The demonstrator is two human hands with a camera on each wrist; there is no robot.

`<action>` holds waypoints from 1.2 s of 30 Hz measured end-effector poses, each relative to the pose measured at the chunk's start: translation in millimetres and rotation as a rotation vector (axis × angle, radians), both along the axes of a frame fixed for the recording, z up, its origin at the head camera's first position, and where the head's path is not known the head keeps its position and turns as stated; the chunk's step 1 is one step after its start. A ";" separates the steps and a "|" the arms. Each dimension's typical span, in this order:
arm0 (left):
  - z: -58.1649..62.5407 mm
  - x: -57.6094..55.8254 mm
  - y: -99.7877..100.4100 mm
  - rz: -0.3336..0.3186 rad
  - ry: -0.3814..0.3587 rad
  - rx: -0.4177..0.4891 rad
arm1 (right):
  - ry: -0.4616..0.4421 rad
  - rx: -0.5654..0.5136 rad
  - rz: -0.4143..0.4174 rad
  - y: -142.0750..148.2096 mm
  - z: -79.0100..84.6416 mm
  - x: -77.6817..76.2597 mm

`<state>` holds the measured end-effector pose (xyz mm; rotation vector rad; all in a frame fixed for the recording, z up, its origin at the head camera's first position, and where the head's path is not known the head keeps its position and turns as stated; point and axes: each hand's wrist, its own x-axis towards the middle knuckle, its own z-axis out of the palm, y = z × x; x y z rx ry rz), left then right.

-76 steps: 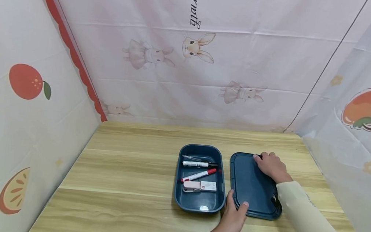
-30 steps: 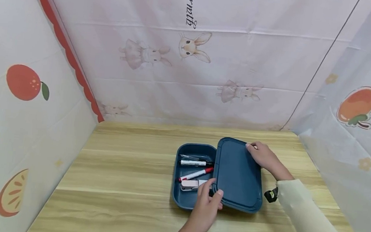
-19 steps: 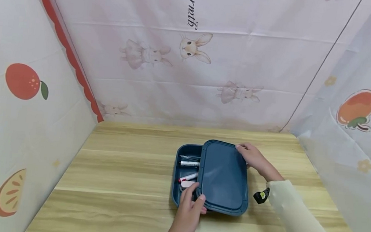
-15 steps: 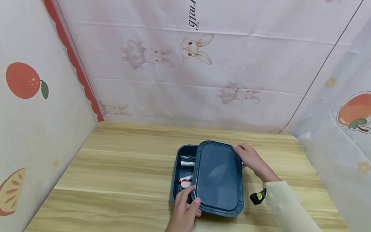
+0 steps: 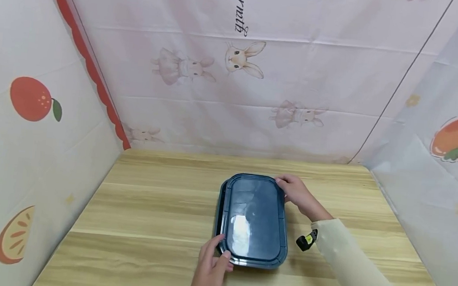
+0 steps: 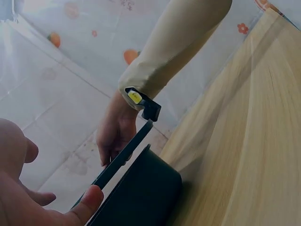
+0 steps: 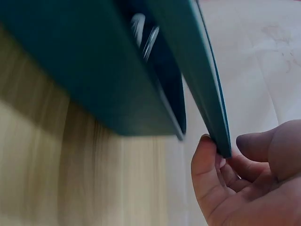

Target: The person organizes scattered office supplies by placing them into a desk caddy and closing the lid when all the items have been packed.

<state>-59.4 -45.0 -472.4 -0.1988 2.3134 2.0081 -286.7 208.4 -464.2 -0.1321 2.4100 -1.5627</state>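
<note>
A dark blue rectangular lid (image 5: 253, 218) lies over most of the matching box (image 5: 220, 208), whose left wall still shows in the head view. My right hand (image 5: 298, 195) pinches the lid's far right corner between thumb and fingers. At the near left corner my left hand (image 5: 208, 270) grips the lid's edge, thumb on top. In the right wrist view a gap separates the lid (image 7: 202, 70) from the box rim, and two slim pale items (image 7: 143, 35) show inside. The left wrist view also has the lid (image 6: 120, 157) raised above the box (image 6: 141, 188).
The box stands on a wood-grain table (image 5: 149, 218). A small black and yellow device (image 5: 306, 240) is strapped at the right sleeve's cuff. Printed cloth walls (image 5: 197, 126) rise behind the table and on both sides.
Both hands have carried the lid leftward from the table right of the box to over it. The markers, pen and stapler inside are now hidden from the head view.
</note>
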 end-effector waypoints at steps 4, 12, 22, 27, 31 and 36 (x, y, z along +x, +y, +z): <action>0.8 5.7 -7.9 0.022 -0.016 -0.018 | -0.032 -0.082 -0.001 -8.7 -2.7 1.9; -2.1 10.4 -13.9 0.038 -0.032 -0.024 | -0.045 -0.145 0.006 -15.9 -6.7 3.8; -4.4 11.8 -9.0 0.121 0.008 -0.310 | -0.047 -0.180 -0.025 -21.3 -6.4 6.6; -4.5 11.5 4.0 0.145 0.343 -0.852 | -0.051 -0.184 -0.026 -20.2 -2.7 6.7; -7.1 7.1 24.4 0.098 0.673 -1.117 | -0.061 -0.186 -0.049 -18.9 0.3 8.2; -7.8 -1.5 52.3 0.057 0.808 -1.165 | -0.059 -0.195 -0.048 -21.6 3.2 9.2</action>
